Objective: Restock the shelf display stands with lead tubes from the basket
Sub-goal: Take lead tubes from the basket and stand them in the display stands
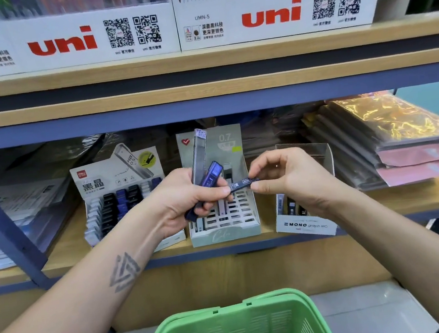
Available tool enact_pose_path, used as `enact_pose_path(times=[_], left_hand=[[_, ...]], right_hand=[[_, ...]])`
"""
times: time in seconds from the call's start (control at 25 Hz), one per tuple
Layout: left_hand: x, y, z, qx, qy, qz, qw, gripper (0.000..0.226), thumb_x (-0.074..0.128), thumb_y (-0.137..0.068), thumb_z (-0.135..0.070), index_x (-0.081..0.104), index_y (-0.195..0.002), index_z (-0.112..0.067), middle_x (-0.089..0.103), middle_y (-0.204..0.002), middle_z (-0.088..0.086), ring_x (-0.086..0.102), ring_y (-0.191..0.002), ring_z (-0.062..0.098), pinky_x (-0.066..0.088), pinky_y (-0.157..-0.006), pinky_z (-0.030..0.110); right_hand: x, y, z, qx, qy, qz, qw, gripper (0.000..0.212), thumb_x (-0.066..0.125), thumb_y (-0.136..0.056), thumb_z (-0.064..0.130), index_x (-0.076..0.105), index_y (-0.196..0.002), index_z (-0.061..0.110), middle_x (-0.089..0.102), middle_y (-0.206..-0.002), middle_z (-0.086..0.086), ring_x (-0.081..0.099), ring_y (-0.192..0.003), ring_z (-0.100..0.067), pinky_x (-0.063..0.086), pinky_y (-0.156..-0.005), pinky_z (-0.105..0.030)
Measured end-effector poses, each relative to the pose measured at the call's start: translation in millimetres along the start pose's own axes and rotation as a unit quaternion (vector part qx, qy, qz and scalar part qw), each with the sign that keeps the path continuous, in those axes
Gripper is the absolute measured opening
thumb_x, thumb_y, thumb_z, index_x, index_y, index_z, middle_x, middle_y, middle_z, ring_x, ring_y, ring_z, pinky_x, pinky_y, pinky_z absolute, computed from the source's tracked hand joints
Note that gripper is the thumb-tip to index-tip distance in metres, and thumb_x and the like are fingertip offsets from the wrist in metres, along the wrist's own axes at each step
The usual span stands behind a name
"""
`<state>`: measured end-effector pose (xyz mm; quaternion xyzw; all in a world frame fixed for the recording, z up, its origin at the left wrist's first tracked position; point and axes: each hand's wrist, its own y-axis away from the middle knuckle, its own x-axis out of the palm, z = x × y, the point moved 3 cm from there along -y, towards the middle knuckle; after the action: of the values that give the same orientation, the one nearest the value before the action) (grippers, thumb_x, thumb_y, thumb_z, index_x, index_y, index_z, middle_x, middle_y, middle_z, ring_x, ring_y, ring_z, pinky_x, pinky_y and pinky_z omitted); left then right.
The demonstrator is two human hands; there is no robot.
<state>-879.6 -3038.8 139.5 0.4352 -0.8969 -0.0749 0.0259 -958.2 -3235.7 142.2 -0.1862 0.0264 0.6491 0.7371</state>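
Note:
My left hand (186,199) grips a small bunch of lead tubes: a tall grey one (199,155) and a dark blue one (211,174) stick up from the fist. My right hand (279,177) pinches the end of a black lead tube (243,183) that lies level between both hands, its other end at my left thumb. Behind the hands on the shelf stand three display stands: a Deli stand (103,188) with several tubes, a pale green 0.7 stand (228,234) with mostly bare slots, and a white MONO stand (305,224). The green basket (235,330) sits below.
The wooden shelf (387,207) has blue metal posts at left (0,222) and right. Stacked paper packs lie at the left (20,205), shiny foil packets at the right (407,145). White uni pen boxes (63,44) stand on the shelf above.

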Motion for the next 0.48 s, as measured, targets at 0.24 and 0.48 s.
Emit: enact_pose_path(times=[0.24,0.48], left_hand=[[32,-17,2,0.039,-0.067,-0.028,0.997,0.016,0.080,-0.078,0.001,0.072,-0.091,-0.003,0.070,-0.075,0.013,0.048,-0.049,0.011,0.036,-0.042,0.021],[72,-32,4,0.042,-0.049,-0.019,0.998,0.011,0.079,-0.081,-0.007,0.071,-0.085,-0.002,0.072,-0.077,0.018,0.043,-0.050,0.013,0.032,-0.041,0.020]], right_hand=[[-31,24,-9,0.031,0.038,-0.028,0.998,0.019,0.083,-0.080,0.003,0.070,-0.093,0.010,0.073,-0.089,-0.018,0.071,-0.080,-0.027,0.060,-0.081,-0.040],[-52,41,-18,0.023,0.163,-0.026,0.986,0.018,0.086,-0.078,0.015,0.071,-0.089,0.014,0.073,-0.079,-0.002,0.064,-0.069,-0.008,0.051,-0.064,-0.025]])
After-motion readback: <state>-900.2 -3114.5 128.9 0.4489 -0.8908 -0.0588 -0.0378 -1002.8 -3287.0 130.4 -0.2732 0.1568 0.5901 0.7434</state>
